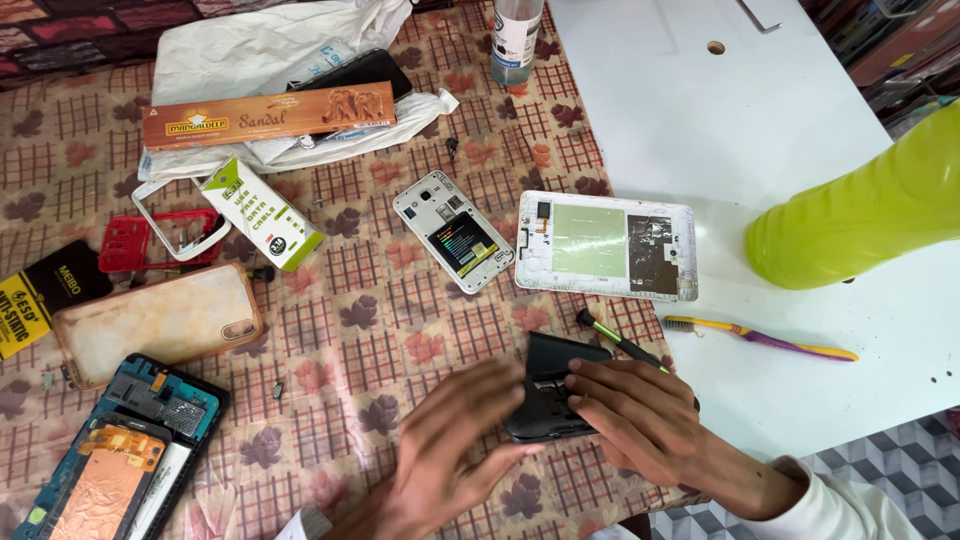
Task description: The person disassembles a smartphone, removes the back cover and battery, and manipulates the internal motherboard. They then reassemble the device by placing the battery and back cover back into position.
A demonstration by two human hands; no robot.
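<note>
Head camera looks down at a desk (760, 130) with a patterned cloth (380, 300) over part of it. Both hands are on a black phone (553, 392) near the front edge, close to the person. The left hand (455, 450) lies flat with its fingers (497, 392) stretched out, pressing against the phone's left side; it does not wrap around it. The right hand (640, 415) rests on the phone's right side with its fingers (592, 382) curled over the edge, holding it. A small screwdriver (618, 342) with a green and black handle sticks out just behind the right hand, but I cannot tell if that hand holds it or if it only lies there. It looks like the phone is being pried or pulled open, with one hand steadying it and the other working at the edge. That kind of move needs a firm hold and a slow, gentle pull, so the thin parts do not bend or snap. Behind the hands lie a small white phone (453, 231) with its back off and a white tablet (606, 246), also open. A yellow and purple toothbrush (760, 338) lies to the right, below a green bottle (860, 205).
</note>
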